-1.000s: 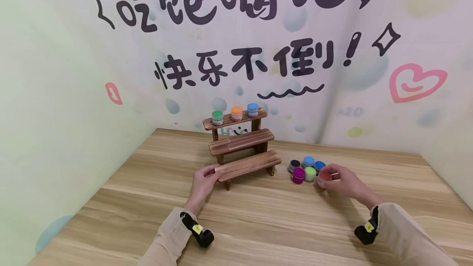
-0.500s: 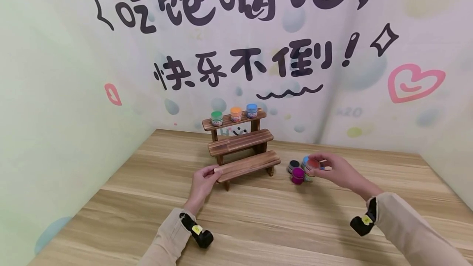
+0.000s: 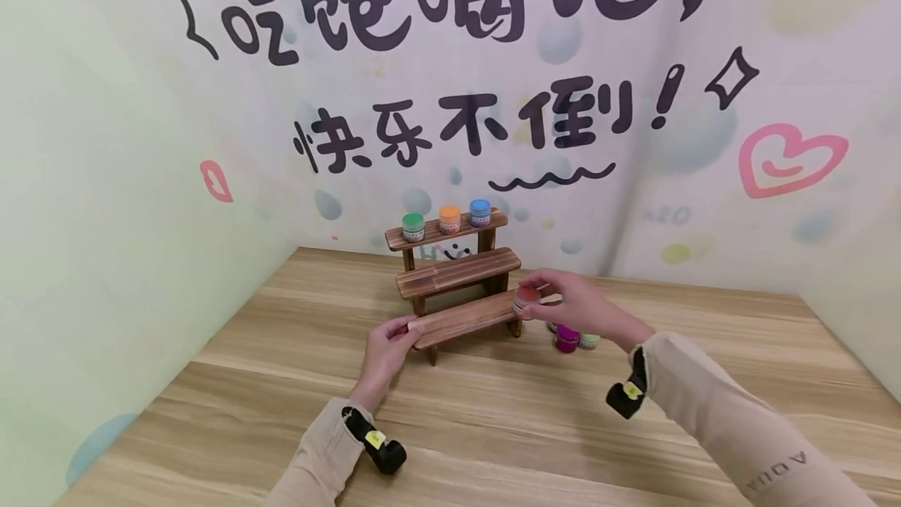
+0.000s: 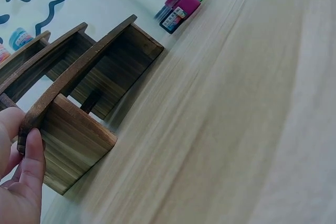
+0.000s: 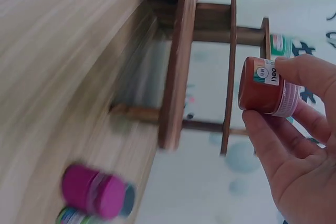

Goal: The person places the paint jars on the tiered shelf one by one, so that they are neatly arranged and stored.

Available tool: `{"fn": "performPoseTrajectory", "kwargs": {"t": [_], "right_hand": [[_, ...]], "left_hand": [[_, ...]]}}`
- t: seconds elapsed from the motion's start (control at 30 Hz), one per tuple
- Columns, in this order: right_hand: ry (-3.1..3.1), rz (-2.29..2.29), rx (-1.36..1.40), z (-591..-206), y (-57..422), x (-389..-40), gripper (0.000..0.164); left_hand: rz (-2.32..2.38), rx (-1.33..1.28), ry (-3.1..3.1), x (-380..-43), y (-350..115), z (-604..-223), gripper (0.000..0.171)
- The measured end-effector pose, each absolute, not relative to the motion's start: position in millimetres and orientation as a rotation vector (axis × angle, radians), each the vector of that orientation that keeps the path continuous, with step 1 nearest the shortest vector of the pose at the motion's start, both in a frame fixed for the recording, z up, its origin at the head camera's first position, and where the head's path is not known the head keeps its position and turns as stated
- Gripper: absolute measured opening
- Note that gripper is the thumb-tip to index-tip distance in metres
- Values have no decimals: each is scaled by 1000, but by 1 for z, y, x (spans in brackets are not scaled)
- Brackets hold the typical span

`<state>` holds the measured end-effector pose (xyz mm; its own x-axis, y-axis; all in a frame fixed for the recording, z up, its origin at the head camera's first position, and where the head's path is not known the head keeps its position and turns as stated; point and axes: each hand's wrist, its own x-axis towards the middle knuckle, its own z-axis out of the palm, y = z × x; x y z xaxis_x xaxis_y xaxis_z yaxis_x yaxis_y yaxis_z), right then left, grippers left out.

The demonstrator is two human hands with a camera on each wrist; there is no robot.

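Note:
A three-tier wooden stand (image 3: 461, 319) is on the table, its lowest shelf nearest me. My left hand (image 3: 382, 358) pinches the left end of that shelf between thumb and fingers, as the left wrist view also shows. Off the table, my right hand (image 3: 587, 307) grips a red-brown paint jar (image 5: 260, 90) near the lowest shelf's right end. In the right wrist view the jar appears apart from the wood. On the top shelf stand a green-lidded jar (image 3: 413, 228), an orange-lidded jar (image 3: 450, 219) and a blue-lidded jar (image 3: 480, 213).
Right of the stand a purple jar (image 3: 566, 339) and a light green jar (image 3: 589, 341) stand on the wooden table (image 3: 493, 429). The right hand and forearm hide other jars behind them. A printed cloth backdrop (image 3: 450, 61) hangs behind the table.
My right hand has lifted the red-brown paint jar from the jar group and carried it left to the lowest shelf's right end. The left hand keeps its place on the stand.

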<state>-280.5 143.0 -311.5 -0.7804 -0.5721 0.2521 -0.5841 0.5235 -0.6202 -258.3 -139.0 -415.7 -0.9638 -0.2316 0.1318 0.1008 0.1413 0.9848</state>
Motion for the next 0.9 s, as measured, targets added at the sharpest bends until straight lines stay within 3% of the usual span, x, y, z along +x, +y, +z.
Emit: {"fn": "performPoseTrajectory", "kwargs": {"t": [0.43, 0.9], "right_hand": [[-2658, 1235, 1128, -300, 65, -300, 35], [-2616, 1354, 1084, -303, 26, -320, 40]], "left_hand": [[-1888, 134, -2177, -259, -140, -417, 30], [-1915, 125, -2148, -259, -139, -416, 29]]}}
